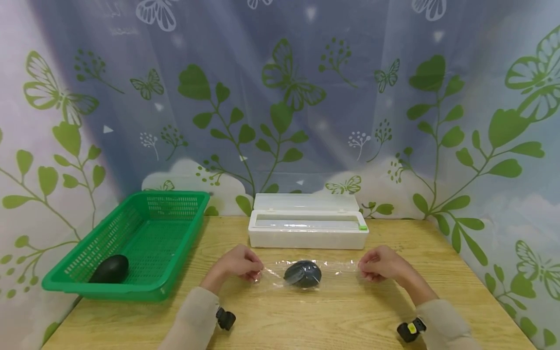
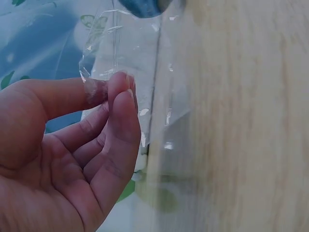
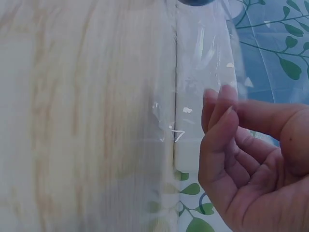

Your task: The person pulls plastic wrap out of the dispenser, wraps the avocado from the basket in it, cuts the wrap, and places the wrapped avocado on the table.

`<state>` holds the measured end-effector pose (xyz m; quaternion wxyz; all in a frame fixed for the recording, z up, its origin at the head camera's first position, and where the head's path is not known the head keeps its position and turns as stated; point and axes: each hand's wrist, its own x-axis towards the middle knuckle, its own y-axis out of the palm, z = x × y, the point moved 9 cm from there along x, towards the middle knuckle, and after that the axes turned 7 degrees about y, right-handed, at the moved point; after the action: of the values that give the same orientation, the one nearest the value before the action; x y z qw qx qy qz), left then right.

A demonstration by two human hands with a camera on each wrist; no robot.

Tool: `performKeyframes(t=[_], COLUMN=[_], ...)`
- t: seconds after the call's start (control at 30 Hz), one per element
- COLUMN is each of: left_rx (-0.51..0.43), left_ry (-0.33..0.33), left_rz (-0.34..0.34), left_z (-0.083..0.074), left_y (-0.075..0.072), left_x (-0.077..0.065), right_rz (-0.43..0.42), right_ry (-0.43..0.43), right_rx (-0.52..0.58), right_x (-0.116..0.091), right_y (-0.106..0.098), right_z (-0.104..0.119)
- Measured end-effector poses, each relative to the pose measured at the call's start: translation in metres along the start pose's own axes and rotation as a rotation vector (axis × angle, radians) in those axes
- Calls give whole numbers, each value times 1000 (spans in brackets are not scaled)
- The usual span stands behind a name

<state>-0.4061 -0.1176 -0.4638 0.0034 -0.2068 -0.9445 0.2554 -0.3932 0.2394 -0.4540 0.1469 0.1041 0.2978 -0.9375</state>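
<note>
The person wears a pale beige top with long, loose sleeves; the left sleeve (image 1: 195,311) and the right sleeve (image 1: 445,318) match in plain, matte cloth, with soft folds and slightly puffed ends that stop short of the wrists. Next to the left one is a small black camera (image 1: 227,319), boxy in shape. Its black twin (image 1: 404,333) at the right wrist bears a bright yellow patch (image 1: 411,328).

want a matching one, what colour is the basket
The basket is green, seen best in the head view.
</note>
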Motion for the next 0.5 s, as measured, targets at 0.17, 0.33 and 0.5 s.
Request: performKeyframes(t=[0.17, 0.33, 0.5], left_rx=[2, 27, 59], left_ry=[2, 12, -6], left_rz=[4, 7, 25], left_z=[2, 1, 1], left_y=[5, 8, 9], left_x=[0, 1, 0], right_rz=[-29, -23, -14], right_ry=[55, 61, 56], right_rx=[-19, -33, -20], right_x=[3, 3, 2], right_y=[4, 8, 12], right_z=[-6, -8, -7])
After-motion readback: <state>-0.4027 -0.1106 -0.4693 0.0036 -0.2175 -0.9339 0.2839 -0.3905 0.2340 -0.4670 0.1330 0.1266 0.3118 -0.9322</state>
